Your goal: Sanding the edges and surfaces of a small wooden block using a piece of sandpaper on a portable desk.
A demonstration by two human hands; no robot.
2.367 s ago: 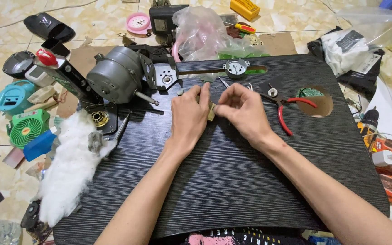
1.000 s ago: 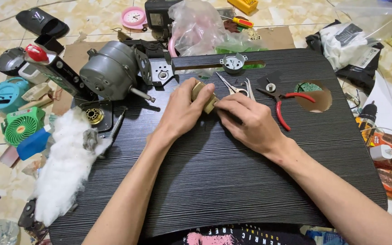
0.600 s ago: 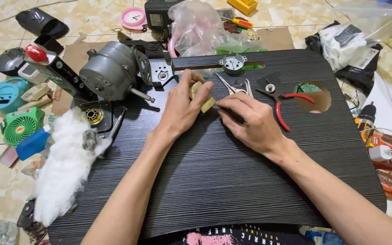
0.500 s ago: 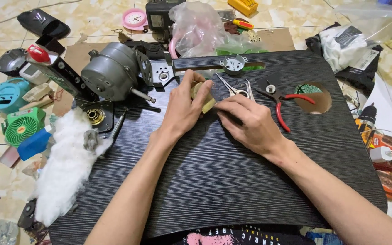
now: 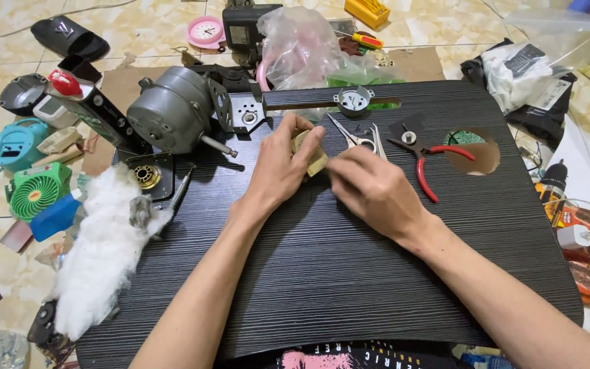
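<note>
Pinched between the thumb and fingers of the left hand (image 5: 283, 164) is a small tan piece (image 5: 314, 156), held just above the black grained tabletop (image 5: 349, 273); the right hand (image 5: 371, 188) is closed against the piece's right edge, its fingertips curled inward. What the right fingertips grasp, if anything besides the piece, cannot be told.

Items catalogued from left to right:

- Teal casing (image 5: 13, 142) and a small green fan (image 5: 35, 191), laid on the tiled floor beside the board.
- White cotton wadding (image 5: 100, 253), spread over the board's left edge.
- Brass-coloured round part (image 5: 147, 175) on a dark plate, set just beside the wadding.
- Grey motor housing (image 5: 172, 113), its shaft pointed towards the left hand; a metal bracket is fitted on its right.
- Tan piece, held near the board's upper middle, between both hands.
- Silver tweezers (image 5: 358, 137), laid just behind the right hand.
- Red-handled pliers (image 5: 423, 158), laid untouched to the right of the tweezers.
- Round hole (image 5: 474, 152) in the board, near its right corner.

State of work, as judged: the motor appears stripped, with parts laid apart around it. The piece is being worked by hand only; no tool is taken up. Whether the piece is being opened, cleaned or fitted cannot be determined, so most of the work is judged outstanding.
</note>
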